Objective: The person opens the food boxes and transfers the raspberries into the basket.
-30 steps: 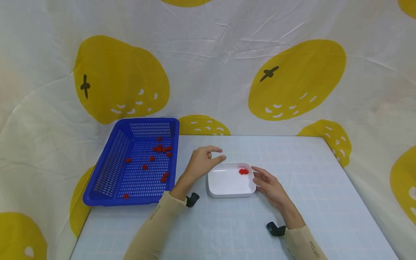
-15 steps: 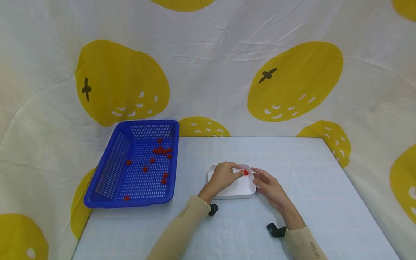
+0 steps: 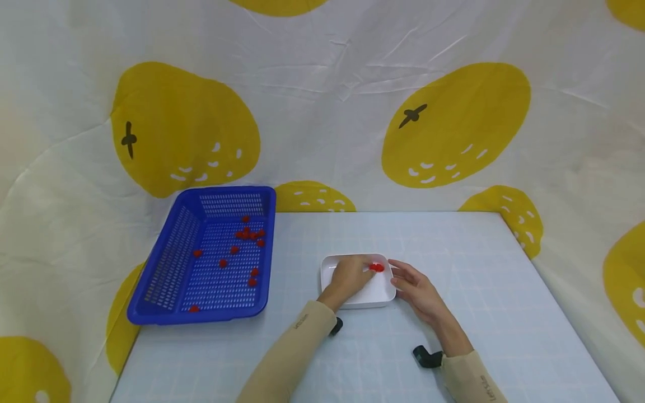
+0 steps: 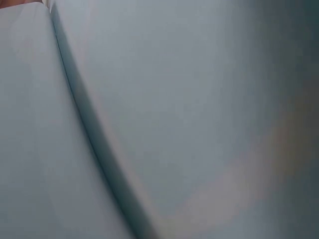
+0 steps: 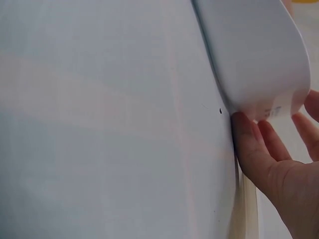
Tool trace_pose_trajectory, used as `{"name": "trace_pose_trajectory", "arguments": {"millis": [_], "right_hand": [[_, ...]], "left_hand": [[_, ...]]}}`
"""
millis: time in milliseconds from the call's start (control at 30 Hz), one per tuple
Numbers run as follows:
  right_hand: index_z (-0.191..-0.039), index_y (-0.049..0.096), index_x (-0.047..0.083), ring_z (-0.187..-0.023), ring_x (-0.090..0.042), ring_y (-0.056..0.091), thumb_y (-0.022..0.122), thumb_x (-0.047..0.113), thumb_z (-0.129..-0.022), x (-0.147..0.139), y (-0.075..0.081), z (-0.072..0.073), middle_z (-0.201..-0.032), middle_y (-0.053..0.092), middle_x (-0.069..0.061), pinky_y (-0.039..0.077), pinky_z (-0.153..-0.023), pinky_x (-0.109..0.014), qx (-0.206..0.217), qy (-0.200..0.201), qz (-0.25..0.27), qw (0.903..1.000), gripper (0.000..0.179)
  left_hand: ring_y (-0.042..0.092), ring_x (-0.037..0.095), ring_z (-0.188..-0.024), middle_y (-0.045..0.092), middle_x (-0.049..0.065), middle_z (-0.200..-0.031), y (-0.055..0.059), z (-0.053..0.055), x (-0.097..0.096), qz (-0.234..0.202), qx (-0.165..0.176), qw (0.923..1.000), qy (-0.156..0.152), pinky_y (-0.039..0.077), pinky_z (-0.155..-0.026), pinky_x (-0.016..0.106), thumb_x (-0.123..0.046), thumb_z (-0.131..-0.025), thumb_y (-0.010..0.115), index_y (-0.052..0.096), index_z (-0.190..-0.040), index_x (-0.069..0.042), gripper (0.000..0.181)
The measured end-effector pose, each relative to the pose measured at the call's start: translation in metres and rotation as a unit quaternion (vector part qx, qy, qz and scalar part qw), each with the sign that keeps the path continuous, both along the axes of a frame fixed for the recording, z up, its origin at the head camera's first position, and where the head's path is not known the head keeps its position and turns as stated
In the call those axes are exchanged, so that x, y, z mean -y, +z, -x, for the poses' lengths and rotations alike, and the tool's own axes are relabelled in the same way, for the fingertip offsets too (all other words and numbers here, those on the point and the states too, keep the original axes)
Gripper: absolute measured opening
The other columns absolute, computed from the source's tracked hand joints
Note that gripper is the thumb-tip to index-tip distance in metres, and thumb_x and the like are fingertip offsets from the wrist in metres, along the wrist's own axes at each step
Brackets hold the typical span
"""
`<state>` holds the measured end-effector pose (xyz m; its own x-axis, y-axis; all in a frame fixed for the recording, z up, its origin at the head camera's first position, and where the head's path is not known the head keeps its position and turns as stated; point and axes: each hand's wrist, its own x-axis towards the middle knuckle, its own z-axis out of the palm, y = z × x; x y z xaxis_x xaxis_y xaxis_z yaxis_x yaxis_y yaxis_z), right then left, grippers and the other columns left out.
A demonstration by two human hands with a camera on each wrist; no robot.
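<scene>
My left hand [image 3: 350, 277] reaches over the white tray [image 3: 373, 296] in the head view, thumb and index fingertips at two small red pieces [image 3: 377, 268] near its right end. Whether the fingertips pinch a piece cannot be told; the red pieces' kind is too small to make out. At the tray's right end, my right hand [image 3: 417, 286] rests with its fingers against the wall. The right wrist view shows those fingers [image 5: 246, 139] touching the tray's outer end [image 5: 259, 59]. The left wrist view, mostly blurred, shows pale surfaces.
On the left of the table [image 3: 478, 268] stands a blue perforated basket [image 3: 201, 316] with several red pieces [image 3: 223, 263] scattered on its floor. Behind the table hangs a white cloth [image 3: 322, 112] printed with yellow fruit.
My left hand has moved right and down from above the tray's far left corner to the red pieces inside. The right hand stays at the tray's right end.
</scene>
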<state>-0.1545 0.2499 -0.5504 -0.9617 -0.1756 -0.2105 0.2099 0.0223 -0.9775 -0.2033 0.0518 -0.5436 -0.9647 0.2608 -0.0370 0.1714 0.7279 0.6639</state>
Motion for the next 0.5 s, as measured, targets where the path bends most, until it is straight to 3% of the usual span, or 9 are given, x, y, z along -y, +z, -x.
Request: {"name": "trace_pose_trajectory", "arguments": {"millis": [267, 500], "right_hand": [[-0.151, 0.043, 0.010, -0.135, -0.040, 0.042, 0.063, 0.013, -0.100, 0.001, 0.002, 0.000, -0.150, 0.041, -0.021, 0.048, -0.099, -0.042, 0.003, 0.004, 0.004, 1.0000, 0.055], [-0.151, 0.043, 0.010, -0.136, -0.040, 0.041, 0.061, 0.012, -0.101, 0.000, 0.003, 0.000, -0.150, 0.040, -0.021, 0.046, -0.100, -0.044, 0.006, 0.002, -0.004, 1.0000, 0.054]], "left_hand": [[0.063, 0.014, -0.108, 0.072, -0.009, -0.109, 0.002, 0.001, 0.005, -0.040, 0.026, 0.9986, 0.023, 0.049, -0.097, 0.040, -0.025, -0.091, 0.076, 0.080, -0.107, -0.021, 0.017], [0.059, 0.014, -0.082, 0.072, -0.005, -0.095, 0.025, 0.000, 0.016, -0.041, 0.030, 0.9985, 0.022, 0.051, -0.072, 0.031, -0.028, -0.090, 0.077, 0.081, -0.106, -0.021, 0.018]]}}
